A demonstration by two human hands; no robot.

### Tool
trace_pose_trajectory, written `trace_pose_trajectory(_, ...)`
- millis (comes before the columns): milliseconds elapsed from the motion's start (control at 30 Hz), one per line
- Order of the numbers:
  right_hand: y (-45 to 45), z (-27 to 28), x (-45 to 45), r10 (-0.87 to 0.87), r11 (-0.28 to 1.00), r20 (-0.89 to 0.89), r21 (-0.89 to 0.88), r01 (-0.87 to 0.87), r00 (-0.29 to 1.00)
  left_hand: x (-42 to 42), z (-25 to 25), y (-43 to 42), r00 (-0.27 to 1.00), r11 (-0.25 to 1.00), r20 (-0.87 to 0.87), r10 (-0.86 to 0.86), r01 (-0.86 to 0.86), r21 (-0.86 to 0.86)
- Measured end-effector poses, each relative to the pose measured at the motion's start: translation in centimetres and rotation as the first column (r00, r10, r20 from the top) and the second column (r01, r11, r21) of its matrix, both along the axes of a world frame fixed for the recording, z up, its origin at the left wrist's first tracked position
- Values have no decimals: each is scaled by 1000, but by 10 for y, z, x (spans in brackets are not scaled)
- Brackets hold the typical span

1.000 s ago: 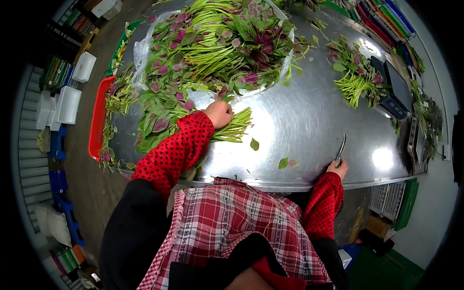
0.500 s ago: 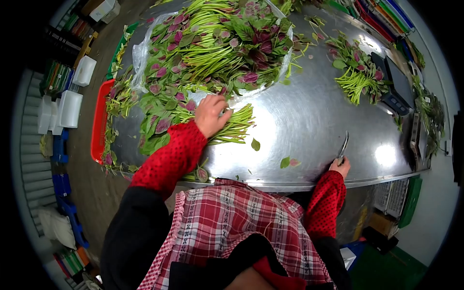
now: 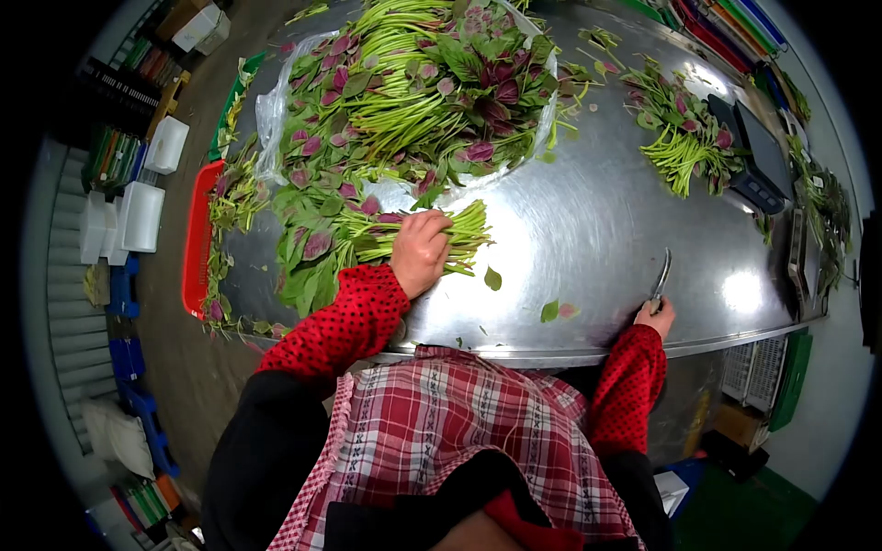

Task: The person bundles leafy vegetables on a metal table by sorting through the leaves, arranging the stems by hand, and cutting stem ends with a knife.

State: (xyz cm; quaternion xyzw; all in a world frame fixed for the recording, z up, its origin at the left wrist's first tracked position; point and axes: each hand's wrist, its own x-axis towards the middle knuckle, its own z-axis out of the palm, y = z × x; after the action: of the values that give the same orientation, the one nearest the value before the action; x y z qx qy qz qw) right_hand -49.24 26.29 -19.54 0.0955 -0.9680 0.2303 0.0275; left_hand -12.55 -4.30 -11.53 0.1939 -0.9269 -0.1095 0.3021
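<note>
My left hand (image 3: 422, 253) is closed over a bunch of red-and-green amaranth (image 3: 470, 237) lying on the metal table. The cut stems point right, and the leaves spread out to the left. In my right hand (image 3: 655, 318), near the table's front edge, is a small curved knife (image 3: 662, 274) with its blade pointing up and away from me. Just beyond my left hand lies a large heap of amaranth (image 3: 395, 101) on a clear plastic sheet (image 3: 272, 115). A few loose leaves (image 3: 549, 311) lie between my hands.
A smaller amaranth bunch (image 3: 678, 158) lies beside a dark scale (image 3: 755, 156) at the right. A red crate (image 3: 197, 243) stands at the table's left edge, with leaf scraps by it. More greens (image 3: 820, 207) are at the far right.
My left hand has gone from resting open on the amaranth bunch to wrapping its fingers around the stems, slightly lower. My right hand still holds the knife in about the same place.
</note>
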Motion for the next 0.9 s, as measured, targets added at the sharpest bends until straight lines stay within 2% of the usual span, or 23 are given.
trace_pose_trajectory(100,3,-4,-4,-13,1000,-1,8,13,1000,-16,-6,-2,999,1000,-25,-29,29,12)
trace_pose_trajectory(200,5,-5,-8,33,999,-81,20,-31,996,-20,-38,-7,993,997,107,-56,49,67)
trace_pose_trajectory(300,0,3,4,24,999,-43,22,-23,999,-8,-2,-5,999,999,4,-36,36,31)
trace_pose_trajectory(367,-5,-2,8,45,972,-236,-215,-97,971,8,9,-7,998,998,55,-18,14,64)
trace_pose_trajectory(400,-9,-6,16,107,960,-309,-214,-179,945,14,15,-7,980,996,195,49,-63,64)
trace_pose_trajectory(433,-24,4,39,132,928,-222,-314,-199,966,18,17,-8,937,988,330,116,-142,54)
trace_pose_trajectory(467,-34,2,59,274,846,-183,-420,-328,944,20,6,-10,883,981,449,136,-184,64)
trace_pose_trajectory(500,-48,8,89,434,763,-138,-469,-445,890,19,3,-9,883,979,447,144,-194,66)
trace_pose_trajectory(533,-73,42,132,539,745,1,-468,-476,842,14,1,-8,811,976,566,147,-210,49)
trace_pose_trajectory(567,-87,41,160,664,673,-33,-410,-616,747,9,-2,-6,724,975,675,143,-220,30)
trace_pose_trajectory(633,-123,52,215,763,535,-40,-522,-665,645,-4,-11,-6,698,976,699,159,-215,-6)
trace_pose_trajectory(667,-134,66,234,716,689,300,-451,-568,631,-9,-9,-6,653,978,744,141,-206,-4)
trace_pose_trajectory(700,-144,60,247,711,698,323,-435,-569,625,-11,-9,-6,605,979,786,127,-202,-3)
trace_pose_trajectory(733,-150,61,253,730,675,286,-444,-590,620,-7,-11,-5,652,980,734,192,-168,-107)
trace_pose_trajectory(767,-155,62,257,749,651,250,-453,-610,614,-4,-13,-6,649,979,736,195,-175,-106)
trace_pose_trajectory(800,-159,55,257,776,578,32,-434,-691,630,-1,-11,-8,694,986,701,164,-138,-93)
trace_pose_trajectory(867,-160,45,254,788,566,4,-400,-721,616,1,-14,-17,738,992,663,128,-97,-84)
trace_pose_trajectory(900,-160,45,252,800,553,-21,-359,-751,600,-1,-21,-23,740,988,660,134,-153,-29)
